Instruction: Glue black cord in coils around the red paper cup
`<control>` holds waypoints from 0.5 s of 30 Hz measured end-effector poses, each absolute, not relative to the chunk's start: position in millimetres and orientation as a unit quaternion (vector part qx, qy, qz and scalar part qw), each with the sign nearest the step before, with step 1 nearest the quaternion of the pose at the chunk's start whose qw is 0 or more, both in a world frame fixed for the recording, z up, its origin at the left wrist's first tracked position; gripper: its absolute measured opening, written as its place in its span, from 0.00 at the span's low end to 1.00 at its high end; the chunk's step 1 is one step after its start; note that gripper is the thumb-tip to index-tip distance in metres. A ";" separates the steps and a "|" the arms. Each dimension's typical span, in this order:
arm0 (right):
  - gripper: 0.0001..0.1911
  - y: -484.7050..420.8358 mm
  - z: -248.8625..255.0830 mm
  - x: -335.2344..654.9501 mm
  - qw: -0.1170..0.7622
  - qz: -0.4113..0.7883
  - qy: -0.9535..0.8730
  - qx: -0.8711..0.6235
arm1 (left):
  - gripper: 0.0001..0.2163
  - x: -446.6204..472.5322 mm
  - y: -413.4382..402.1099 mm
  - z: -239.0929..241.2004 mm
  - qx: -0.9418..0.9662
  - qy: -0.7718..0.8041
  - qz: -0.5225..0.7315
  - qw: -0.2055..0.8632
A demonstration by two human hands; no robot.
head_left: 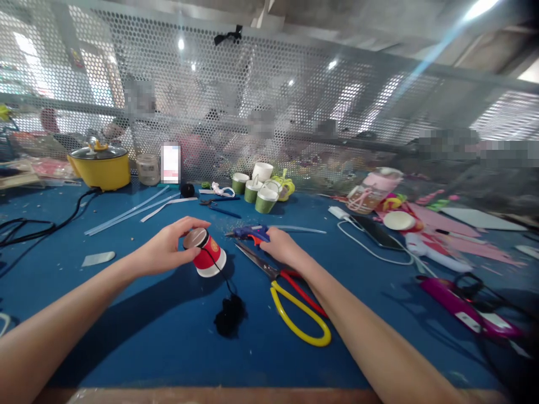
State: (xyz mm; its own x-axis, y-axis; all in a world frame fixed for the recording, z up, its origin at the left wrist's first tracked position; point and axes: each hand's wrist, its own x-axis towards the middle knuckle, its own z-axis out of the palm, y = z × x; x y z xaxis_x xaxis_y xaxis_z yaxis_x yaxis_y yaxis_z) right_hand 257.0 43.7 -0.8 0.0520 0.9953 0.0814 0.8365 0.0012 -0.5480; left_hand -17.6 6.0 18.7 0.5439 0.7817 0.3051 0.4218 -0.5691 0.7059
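My left hand (179, 245) is closed around the upper part of a red and white paper cup (209, 260), which stands upside down on the blue table. A black cord runs over the cup's side to a bunch of black yarn (229, 315) lying in front of it. My right hand (280, 244) grips a blue hot glue gun (248, 230) with an orange trigger; its nozzle points left toward the cup. A clear glue stick (301, 229) extends from the gun's back. Scissors (275, 276) with red and yellow handles lie half open under my right forearm.
Green and white paper cups (266, 200) stand at the back. A yellow electric pot (102, 166), a jar (148, 169) and a lit phone (170, 164) are back left. Right are a dark phone (379, 232) with a white cable and a purple power strip (467, 307). Pliers (221, 209) lie mid-table.
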 end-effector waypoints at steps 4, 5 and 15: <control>0.05 34.0 9.8 253.6 0.281 0.270 -0.635 -0.667 | 0.19 -14.2 5.2 16.7 0.805 0.365 0.332 0.328; 0.04 30.5 13.6 252.0 0.294 0.290 -0.631 -0.656 | 0.19 -13.5 5.5 15.4 0.796 0.364 0.339 0.345; 0.13 -2.1 33.3 231.5 0.379 0.483 -0.581 -0.535 | 0.18 -14.1 12.9 6.5 0.767 0.359 0.357 0.395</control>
